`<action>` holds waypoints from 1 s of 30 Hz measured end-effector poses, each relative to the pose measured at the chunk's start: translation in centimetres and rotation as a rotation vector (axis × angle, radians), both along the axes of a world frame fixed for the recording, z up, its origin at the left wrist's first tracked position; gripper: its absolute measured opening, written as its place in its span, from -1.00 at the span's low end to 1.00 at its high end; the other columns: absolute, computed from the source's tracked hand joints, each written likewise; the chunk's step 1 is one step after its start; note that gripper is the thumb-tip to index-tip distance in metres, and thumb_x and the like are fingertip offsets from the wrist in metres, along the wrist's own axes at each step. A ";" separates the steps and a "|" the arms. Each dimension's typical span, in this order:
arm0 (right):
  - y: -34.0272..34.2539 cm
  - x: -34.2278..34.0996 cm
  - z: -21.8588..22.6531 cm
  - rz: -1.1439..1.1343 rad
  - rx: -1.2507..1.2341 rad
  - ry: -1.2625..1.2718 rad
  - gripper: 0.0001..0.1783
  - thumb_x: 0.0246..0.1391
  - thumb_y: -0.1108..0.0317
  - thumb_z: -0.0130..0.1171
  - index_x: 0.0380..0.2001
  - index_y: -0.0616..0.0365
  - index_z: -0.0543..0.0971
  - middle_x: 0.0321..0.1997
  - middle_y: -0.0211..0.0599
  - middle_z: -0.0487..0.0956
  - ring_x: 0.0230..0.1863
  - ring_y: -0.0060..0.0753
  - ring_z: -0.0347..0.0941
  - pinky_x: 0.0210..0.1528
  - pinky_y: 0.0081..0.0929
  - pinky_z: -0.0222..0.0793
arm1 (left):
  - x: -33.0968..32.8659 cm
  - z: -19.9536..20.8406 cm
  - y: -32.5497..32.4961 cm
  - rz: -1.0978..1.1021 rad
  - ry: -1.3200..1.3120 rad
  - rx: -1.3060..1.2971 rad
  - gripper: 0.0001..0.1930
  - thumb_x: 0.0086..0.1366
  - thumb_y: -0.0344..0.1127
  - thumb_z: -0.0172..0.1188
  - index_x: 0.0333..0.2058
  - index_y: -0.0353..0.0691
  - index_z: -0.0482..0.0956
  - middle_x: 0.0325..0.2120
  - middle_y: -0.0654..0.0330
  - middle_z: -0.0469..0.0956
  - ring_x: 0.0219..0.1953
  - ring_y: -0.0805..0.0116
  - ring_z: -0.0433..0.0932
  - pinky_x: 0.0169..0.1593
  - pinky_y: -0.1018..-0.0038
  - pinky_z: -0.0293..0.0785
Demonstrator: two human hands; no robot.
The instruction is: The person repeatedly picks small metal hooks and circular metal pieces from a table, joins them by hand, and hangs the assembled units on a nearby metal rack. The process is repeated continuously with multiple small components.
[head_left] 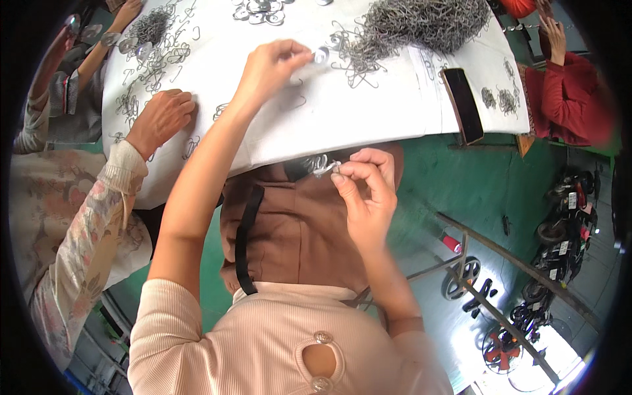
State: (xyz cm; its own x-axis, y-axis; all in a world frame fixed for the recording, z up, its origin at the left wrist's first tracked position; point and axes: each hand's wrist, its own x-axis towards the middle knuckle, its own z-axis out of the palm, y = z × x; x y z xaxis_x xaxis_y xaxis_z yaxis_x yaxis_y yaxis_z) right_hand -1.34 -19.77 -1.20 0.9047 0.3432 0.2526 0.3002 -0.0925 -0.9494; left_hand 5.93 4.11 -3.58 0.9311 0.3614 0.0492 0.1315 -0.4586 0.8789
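Over the white table, my left hand (270,69) is closed, thumb and forefinger together at the edge of a small shiny round disc (321,55). Below the table's near edge, above my lap, my right hand (370,187) pinches one end of a short cluster of shiny, clear-looking pieces (320,165). The exact make of that cluster is too small and glary to tell. A large heap of grey wire hooks (431,23) lies beyond, with loose hooks (359,66) spilling toward my left hand.
Several shiny discs (260,9) sit at the far edge. A dark phone (464,105) lies at the table's right edge. To my left, another person's hand (164,118) rests on the table near scattered hooks (158,62). A person in red (576,99) is at the right.
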 end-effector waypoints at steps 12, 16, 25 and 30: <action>0.8 -0.3 -0.7 -0.045 -0.067 0.100 -0.89 -0.03 0.45 0.32 -0.40 0.17 0.59 -0.23 -0.33 0.39 -0.18 -0.40 0.35 -0.13 -0.48 0.32 | -12.6 3.5 -8.3 0.039 0.039 -0.626 -0.87 0.19 -0.46 0.25 -0.29 -0.36 0.61 -0.41 0.24 0.63 -0.37 0.62 0.53 -0.26 0.67 0.44; 0.6 -0.2 -0.8 -0.002 -0.126 0.053 -0.88 -0.02 0.44 0.31 -0.38 0.17 0.59 -0.23 -0.33 0.43 -0.19 -0.40 0.39 -0.17 -0.48 0.33 | -13.3 3.5 -8.2 0.037 -0.016 -0.410 -0.88 0.13 -0.47 0.28 -0.32 -0.32 0.63 -0.49 0.28 0.60 -0.45 0.60 0.47 -0.31 0.63 0.42; 0.6 14.4 -2.7 0.069 -0.690 -0.160 -0.80 0.07 0.28 0.17 -0.32 0.18 0.57 -0.30 -0.16 0.58 -0.23 -0.12 0.51 -0.17 -0.23 0.38 | -13.7 2.7 -8.4 0.017 -0.148 -0.319 -0.90 0.10 -0.48 0.30 -0.37 -0.29 0.63 -0.48 0.29 0.59 -0.46 0.57 0.44 -0.31 0.60 0.42; 4.4 17.9 -2.8 0.104 -1.188 -0.199 -0.76 0.06 0.21 0.20 -0.32 0.17 0.55 -0.20 -0.16 0.57 -0.20 -0.09 0.52 -0.13 -0.17 0.40 | -14.1 2.9 -8.3 0.035 -0.155 -0.302 -0.91 0.09 -0.49 0.30 -0.38 -0.29 0.64 -0.48 0.26 0.60 -0.48 0.55 0.45 -0.32 0.60 0.42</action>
State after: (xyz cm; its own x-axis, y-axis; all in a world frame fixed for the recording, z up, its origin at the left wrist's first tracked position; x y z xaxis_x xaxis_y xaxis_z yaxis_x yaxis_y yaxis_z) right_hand 16.51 -15.35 -3.98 0.8402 0.5245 -0.1378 0.4892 -0.8427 -0.2248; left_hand -8.17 -4.17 -0.68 0.9075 0.4132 0.0756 -0.0035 -0.1725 0.9850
